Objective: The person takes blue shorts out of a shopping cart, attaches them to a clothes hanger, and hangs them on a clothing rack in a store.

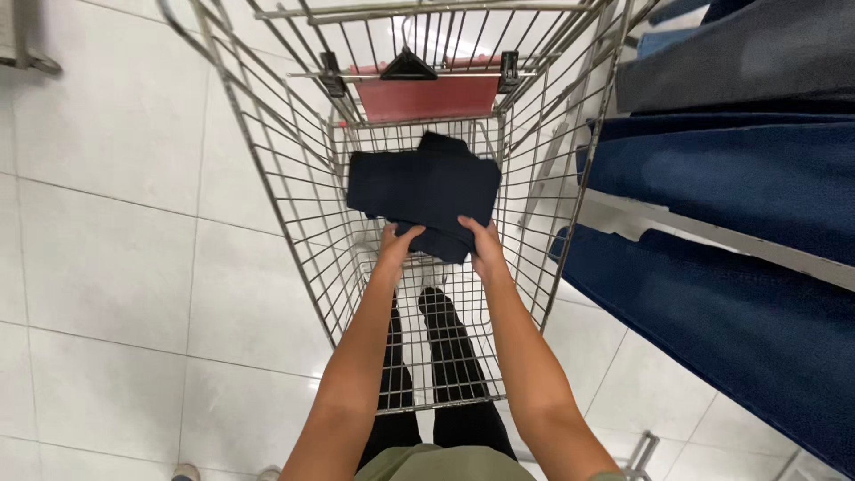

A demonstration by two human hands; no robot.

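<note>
The person holds a folded dark navy garment (426, 194) over the inside of a wire shopping cart (267, 169), with both hands clamped on its near edge. The left hand (397, 245) grips the near left corner and the right hand (485, 248) grips the near right corner, fingers tucked under the fabric and thumbs on top. The hands sit close together but apart, the cloth bridging them.

The garment looks soft and limp: its near edge bunches and sags between the hands, while the far part spreads out flat in stacked layers. It appears light enough to carry from one edge, yet loosely folded, so the layers would likely slide or fall open if lifted by a single corner. A hold on both sides of the fold, or a palm underneath the stack, seems the steadiest way to take it. The cloth looks matte and not slippery.

Deeper in the cart lies a red garment (427, 96) clipped to a black hanger (408, 67). To the right, a shelf (712, 236) carries stacks of blue jeans (739, 178). Pale floor tiles (107, 267) surround the cart.
</note>
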